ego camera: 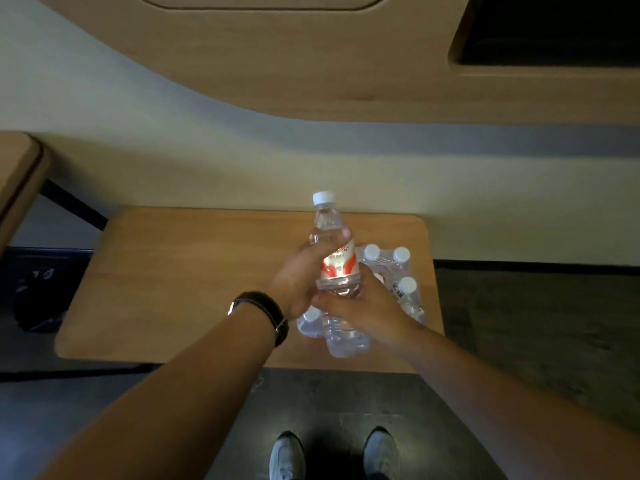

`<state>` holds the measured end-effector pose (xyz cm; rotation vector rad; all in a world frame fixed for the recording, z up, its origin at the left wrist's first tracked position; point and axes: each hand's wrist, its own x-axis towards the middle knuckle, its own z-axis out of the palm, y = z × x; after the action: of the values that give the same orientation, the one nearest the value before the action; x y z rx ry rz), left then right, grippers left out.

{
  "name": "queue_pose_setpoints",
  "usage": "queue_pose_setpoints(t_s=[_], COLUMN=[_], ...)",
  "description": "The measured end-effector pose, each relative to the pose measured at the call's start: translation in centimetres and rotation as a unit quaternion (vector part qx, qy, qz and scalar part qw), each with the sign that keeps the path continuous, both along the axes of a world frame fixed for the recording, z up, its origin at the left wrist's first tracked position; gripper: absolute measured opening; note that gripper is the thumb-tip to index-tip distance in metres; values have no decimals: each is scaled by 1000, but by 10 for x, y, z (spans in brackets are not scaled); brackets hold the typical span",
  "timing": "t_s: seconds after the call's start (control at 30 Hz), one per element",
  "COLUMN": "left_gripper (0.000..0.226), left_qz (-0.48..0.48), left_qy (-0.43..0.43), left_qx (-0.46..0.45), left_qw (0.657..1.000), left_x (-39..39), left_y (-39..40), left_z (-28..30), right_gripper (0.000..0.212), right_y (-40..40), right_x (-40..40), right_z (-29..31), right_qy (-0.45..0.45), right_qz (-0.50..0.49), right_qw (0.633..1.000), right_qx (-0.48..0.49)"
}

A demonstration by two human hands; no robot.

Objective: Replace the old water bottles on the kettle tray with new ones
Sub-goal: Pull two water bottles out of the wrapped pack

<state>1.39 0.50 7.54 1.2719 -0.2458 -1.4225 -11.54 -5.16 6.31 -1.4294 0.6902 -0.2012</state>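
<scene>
A clear water bottle (332,237) with a white cap and a red-and-white label stands upright above a shrink-wrapped pack of water bottles (398,275) on a low wooden table (194,278). My left hand (304,275), with a dark wristwatch on the wrist, is wrapped around the bottle's middle from the left. My right hand (360,306) grips the same bottle at its base from the right and partly covers the pack. Several white caps of the pack show to the right and below my hands. No kettle tray is in view.
A pale wall runs behind the table, with a curved wooden panel (311,64) above it. Another wooden surface edge (17,174) sticks in at the left. The floor is dark, and my two grey shoes (332,455) stand just in front of the table.
</scene>
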Motion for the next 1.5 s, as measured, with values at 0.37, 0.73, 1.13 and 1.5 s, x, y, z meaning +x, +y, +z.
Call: queue_pose_setpoints(t_s=[0.37, 0.73, 1.13, 1.5], left_gripper=[66, 59, 59, 41], left_qz=[63, 75, 107, 152], left_qy=[107, 85, 76, 43], left_qx=[43, 72, 42, -5], left_qw=[991, 991, 991, 987], left_x=[-3, 8, 9, 1], left_y=[23, 44, 46, 89], left_z=[-34, -39, 0, 67], right_gripper=[49, 36, 29, 52], right_y=[-26, -79, -95, -20], right_x=[-25, -6, -33, 4], right_z=[-31, -86, 37, 60], right_qy=[169, 346, -23, 11], right_qz=[-24, 198, 57, -21], right_qw=[971, 719, 959, 999], right_qx=[-166, -569, -278, -43])
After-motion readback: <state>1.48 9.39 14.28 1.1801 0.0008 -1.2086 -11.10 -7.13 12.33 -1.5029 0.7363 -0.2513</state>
